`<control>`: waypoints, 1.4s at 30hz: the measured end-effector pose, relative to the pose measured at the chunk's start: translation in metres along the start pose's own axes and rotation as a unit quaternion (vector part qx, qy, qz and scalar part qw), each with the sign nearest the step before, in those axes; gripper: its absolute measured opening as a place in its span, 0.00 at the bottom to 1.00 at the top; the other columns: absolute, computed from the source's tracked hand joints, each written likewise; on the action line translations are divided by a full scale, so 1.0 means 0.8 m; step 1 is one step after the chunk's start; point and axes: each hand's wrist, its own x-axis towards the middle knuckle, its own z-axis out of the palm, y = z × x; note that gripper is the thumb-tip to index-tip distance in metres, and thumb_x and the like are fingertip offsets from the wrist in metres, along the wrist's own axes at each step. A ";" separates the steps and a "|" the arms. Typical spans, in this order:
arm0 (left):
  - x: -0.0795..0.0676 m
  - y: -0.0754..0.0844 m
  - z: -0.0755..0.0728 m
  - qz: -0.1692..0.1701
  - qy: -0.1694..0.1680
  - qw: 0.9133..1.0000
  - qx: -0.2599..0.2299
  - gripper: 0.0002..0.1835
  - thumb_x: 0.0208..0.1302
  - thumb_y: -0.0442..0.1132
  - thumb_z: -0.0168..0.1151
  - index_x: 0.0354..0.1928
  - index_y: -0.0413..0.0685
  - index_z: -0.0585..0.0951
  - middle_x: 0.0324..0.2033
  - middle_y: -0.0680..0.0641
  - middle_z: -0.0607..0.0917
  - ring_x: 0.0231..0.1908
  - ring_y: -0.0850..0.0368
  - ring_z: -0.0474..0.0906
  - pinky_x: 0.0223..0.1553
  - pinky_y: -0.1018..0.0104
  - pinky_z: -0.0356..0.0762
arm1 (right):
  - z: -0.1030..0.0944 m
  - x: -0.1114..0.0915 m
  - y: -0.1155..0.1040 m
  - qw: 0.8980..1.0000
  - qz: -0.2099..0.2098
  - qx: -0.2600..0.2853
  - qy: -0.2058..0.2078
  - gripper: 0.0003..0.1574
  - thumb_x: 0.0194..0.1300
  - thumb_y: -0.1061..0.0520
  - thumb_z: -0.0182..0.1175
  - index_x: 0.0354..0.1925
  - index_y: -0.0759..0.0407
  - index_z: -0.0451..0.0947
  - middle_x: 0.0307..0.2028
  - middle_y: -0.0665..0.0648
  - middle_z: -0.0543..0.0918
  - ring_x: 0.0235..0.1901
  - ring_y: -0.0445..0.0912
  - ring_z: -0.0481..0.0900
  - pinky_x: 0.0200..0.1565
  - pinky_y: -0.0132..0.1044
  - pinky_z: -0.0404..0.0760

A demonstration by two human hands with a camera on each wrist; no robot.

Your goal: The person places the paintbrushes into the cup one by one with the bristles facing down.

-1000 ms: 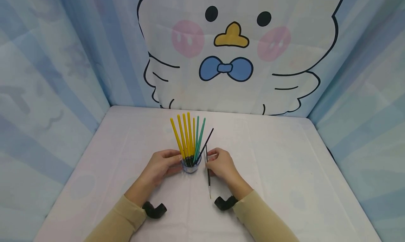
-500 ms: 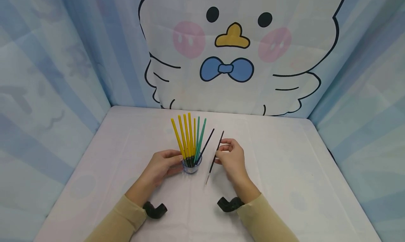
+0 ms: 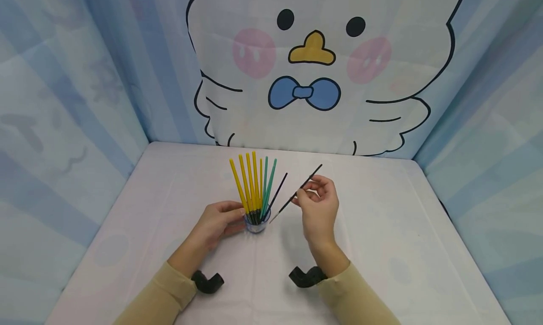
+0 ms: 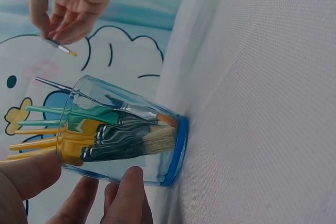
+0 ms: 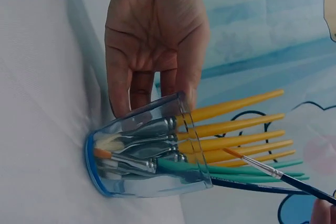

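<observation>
A clear plastic cup (image 3: 256,228) with a blue base (image 4: 179,153) stands upright on the table. It holds several yellow paintbrushes (image 3: 238,186), teal paintbrushes (image 3: 270,183) and one dark paintbrush (image 3: 277,191), all bristles down. From the left, my left hand (image 3: 218,221) rests straight fingers against the cup's side, thumb by the rim. My right hand (image 3: 319,207) pinches a thin dark paintbrush (image 5: 299,183) between thumb and fingers, right of the cup. That brush slants, its orange-brown bristles (image 5: 232,152) pointing down-left beside the cup's mouth.
A white cloth covers the table (image 3: 373,249). Blue-and-white striped curtains (image 3: 63,127) flank it, and a backdrop with a cartoon bird (image 3: 314,127) closes off the far side. Black curved pieces (image 3: 208,283) sit at both wrists, below tan sleeves (image 3: 163,294).
My right hand has moved up and to the right with the dark paintbrush, tilting it so its bristles swing toward the cup. The left hand and cup stay put.
</observation>
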 end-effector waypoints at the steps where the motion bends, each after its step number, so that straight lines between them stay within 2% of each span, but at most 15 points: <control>1: 0.000 0.000 0.000 -0.002 0.001 1.000 -0.001 0.20 0.69 0.39 0.67 0.60 0.39 0.81 0.59 0.37 0.82 0.53 0.48 0.85 0.53 0.54 0.89 | 0.001 -0.001 0.001 1.000 -0.015 0.001 0.000 0.26 0.62 0.74 0.59 0.56 0.60 0.70 0.39 0.57 0.76 0.32 0.45 0.81 0.36 0.37 0.92; 6: 0.000 0.001 0.000 -0.006 0.003 1.000 -0.002 0.20 0.69 0.39 0.67 0.60 0.40 0.81 0.59 0.37 0.82 0.54 0.48 0.85 0.53 0.55 0.89 | 0.008 -0.006 0.008 0.997 -0.077 -0.012 -0.006 0.25 0.63 0.75 0.60 0.55 0.60 0.70 0.40 0.57 0.76 0.35 0.47 0.81 0.37 0.38 0.92; 11: -0.001 0.002 0.001 -0.003 0.001 1.000 -0.001 0.21 0.69 0.39 0.67 0.61 0.40 0.80 0.60 0.37 0.82 0.54 0.48 0.84 0.54 0.54 0.88 | 0.015 -0.011 0.016 0.994 -0.102 -0.018 -0.018 0.23 0.63 0.75 0.60 0.54 0.63 0.70 0.40 0.58 0.76 0.37 0.49 0.81 0.37 0.38 0.92; 21: 0.000 0.000 0.001 -0.003 0.003 1.000 -0.005 0.20 0.69 0.38 0.67 0.60 0.38 0.81 0.60 0.36 0.82 0.54 0.48 0.85 0.53 0.55 0.89 | 0.024 -0.022 0.034 0.993 -0.095 -0.030 -0.056 0.24 0.62 0.75 0.62 0.53 0.62 0.70 0.41 0.63 0.76 0.38 0.52 0.80 0.38 0.37 0.92; 24: 0.001 -0.001 0.001 -0.003 0.001 1.000 -0.006 0.21 0.68 0.38 0.67 0.60 0.39 0.81 0.59 0.36 0.82 0.54 0.48 0.85 0.53 0.55 0.89 | 0.027 -0.023 0.038 0.994 -0.089 -0.031 -0.064 0.24 0.61 0.76 0.62 0.53 0.62 0.71 0.41 0.64 0.76 0.38 0.52 0.80 0.37 0.39 0.92; 28: 0.002 -0.003 0.000 0.000 -0.001 1.000 -0.007 0.21 0.68 0.38 0.67 0.61 0.38 0.80 0.60 0.36 0.82 0.55 0.48 0.85 0.54 0.55 0.88 | 0.029 -0.024 0.044 0.994 -0.078 -0.039 -0.072 0.24 0.61 0.76 0.62 0.53 0.62 0.71 0.41 0.64 0.77 0.38 0.52 0.80 0.37 0.43 0.92; 35: 0.003 -0.003 -0.001 0.002 -0.002 1.000 -0.006 0.21 0.68 0.39 0.68 0.60 0.38 0.81 0.60 0.36 0.82 0.54 0.48 0.85 0.54 0.55 0.88 | 0.030 -0.025 0.049 0.993 -0.069 -0.047 -0.078 0.23 0.62 0.76 0.62 0.53 0.63 0.72 0.41 0.65 0.77 0.38 0.52 0.80 0.36 0.38 0.92; 42: 0.004 -0.003 -0.001 0.004 -0.006 1.000 -0.010 0.21 0.68 0.39 0.67 0.60 0.38 0.81 0.59 0.36 0.82 0.52 0.50 0.85 0.54 0.54 0.88 | 0.031 -0.025 0.053 0.994 -0.051 -0.045 -0.082 0.23 0.62 0.77 0.62 0.53 0.64 0.73 0.41 0.67 0.77 0.37 0.53 0.80 0.37 0.40 0.92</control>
